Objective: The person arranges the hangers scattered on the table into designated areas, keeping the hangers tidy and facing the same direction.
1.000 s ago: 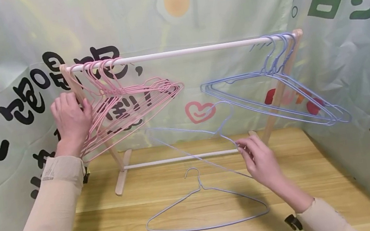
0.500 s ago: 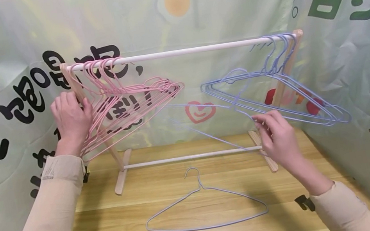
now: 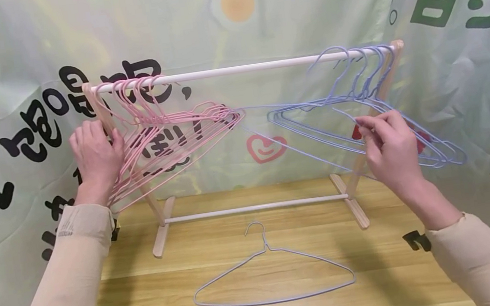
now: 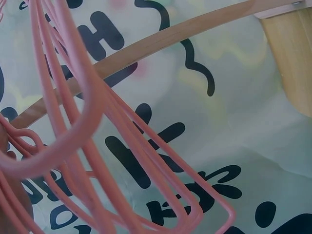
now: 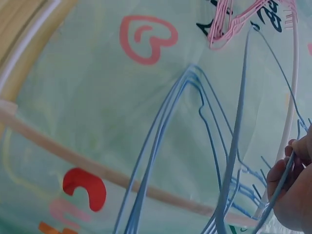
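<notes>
My right hand [image 3: 392, 150] pinches one shoulder of a blue wire hanger [image 3: 303, 154], between thumb and fingers. Its hook reaches up to the white top rail [image 3: 242, 69]; I cannot tell whether it bears on the rail. Several other blue hangers [image 3: 416, 136] hang just right of it. In the right wrist view the held hanger [image 5: 239, 112] crosses before the hanging ones. My left hand [image 3: 97, 155] grips the wooden left post [image 3: 99, 108] of the rack, beside several pink hangers [image 3: 175, 126]. Pink hangers [image 4: 146, 156] hide most of that hand in the left wrist view.
Another blue-grey hanger [image 3: 275, 301] lies flat on the wooden table [image 3: 153, 302] in front of the rack. Wooden feet [image 3: 349, 201] and a white lower bar [image 3: 253, 208] form the rack's base. A printed cloth [image 3: 299, 4] stands behind and at both sides.
My right hand has moved up and to the right with the blue hanger, bringing its hook from below up to the top rail. The left hand stays on the post.
</notes>
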Tool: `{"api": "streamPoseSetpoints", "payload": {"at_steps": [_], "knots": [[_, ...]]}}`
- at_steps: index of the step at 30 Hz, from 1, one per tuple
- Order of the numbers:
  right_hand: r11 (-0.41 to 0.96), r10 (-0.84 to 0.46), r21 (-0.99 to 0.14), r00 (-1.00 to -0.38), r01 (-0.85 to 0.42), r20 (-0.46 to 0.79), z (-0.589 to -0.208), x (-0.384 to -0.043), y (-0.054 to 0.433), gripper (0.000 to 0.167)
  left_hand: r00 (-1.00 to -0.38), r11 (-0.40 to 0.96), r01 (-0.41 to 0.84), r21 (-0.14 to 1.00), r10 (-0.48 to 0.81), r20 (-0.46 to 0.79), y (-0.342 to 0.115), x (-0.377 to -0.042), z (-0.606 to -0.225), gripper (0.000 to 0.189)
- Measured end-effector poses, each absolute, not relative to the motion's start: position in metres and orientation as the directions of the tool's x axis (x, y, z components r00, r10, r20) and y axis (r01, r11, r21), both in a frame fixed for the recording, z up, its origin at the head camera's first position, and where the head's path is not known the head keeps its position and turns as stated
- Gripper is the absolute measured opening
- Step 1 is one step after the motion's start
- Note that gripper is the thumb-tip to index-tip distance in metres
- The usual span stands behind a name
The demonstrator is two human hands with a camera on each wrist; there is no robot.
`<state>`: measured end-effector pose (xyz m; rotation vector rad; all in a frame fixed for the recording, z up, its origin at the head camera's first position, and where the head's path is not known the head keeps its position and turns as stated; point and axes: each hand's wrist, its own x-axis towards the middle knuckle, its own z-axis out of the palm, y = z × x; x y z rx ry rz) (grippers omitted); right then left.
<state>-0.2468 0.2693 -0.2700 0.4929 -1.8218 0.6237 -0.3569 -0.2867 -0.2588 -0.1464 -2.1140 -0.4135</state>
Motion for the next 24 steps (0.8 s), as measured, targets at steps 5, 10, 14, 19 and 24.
{"api": "streamPoseSetpoints", "payload": {"at_steps": [5,10,14,19,24], "knots": [[0.791,-0.016,-0.175,-0.306,-0.587,0.952,-0.26,-0.252,0.276,0.018,-0.543,0.937,0.263,0.232,-0.055,0.838,-0.287,-0.357,-0.258,0.028],[0.806,0.004,-0.201,-0.334,-0.557,0.943,-0.251,-0.26,0.282,0.019,-0.544,0.937,0.261,0.232,-0.056,0.837,-0.287,-0.356,-0.259,0.028],[0.823,0.003,-0.217,-0.377,-0.525,0.926,-0.249,-0.265,0.289,0.021,-0.543,0.937,0.261,0.232,-0.056,0.838,-0.286,-0.355,-0.259,0.027],[0.827,-0.003,-0.231,-0.417,-0.512,0.909,-0.25,-0.268,0.294,0.022,-0.535,0.938,0.265,0.225,-0.051,0.843,-0.286,-0.356,-0.259,0.028],[0.83,-0.02,-0.227,-0.434,-0.509,0.901,-0.253,-0.27,0.298,0.023,-0.524,0.936,0.273,0.222,-0.049,0.85,-0.287,-0.357,-0.259,0.028]]}}
